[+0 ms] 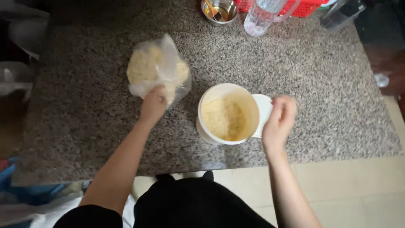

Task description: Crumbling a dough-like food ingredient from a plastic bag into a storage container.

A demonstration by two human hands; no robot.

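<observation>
**Bag up on the left, tub low on the right**

Gripping a clear plastic bag [158, 69] of pale crumbly food in the left hand [154, 103], fingers closed on its lower edge, bag rising away from the wrist and leaning slightly left. Steadying a white tub [211, 131] on the speckled stone counter [84, 118] with the right hand [279, 120], fingers curled shut around its side handle [263, 112]. Sitting just to the right of the bag grip and slightly nearer the body, mouth open upward, tub already showing yellowish food inside. Standing well beyond both hands: a steel bowl [219, 10], a clear bottle [261, 17] and a red basket [303, 7].
</observation>
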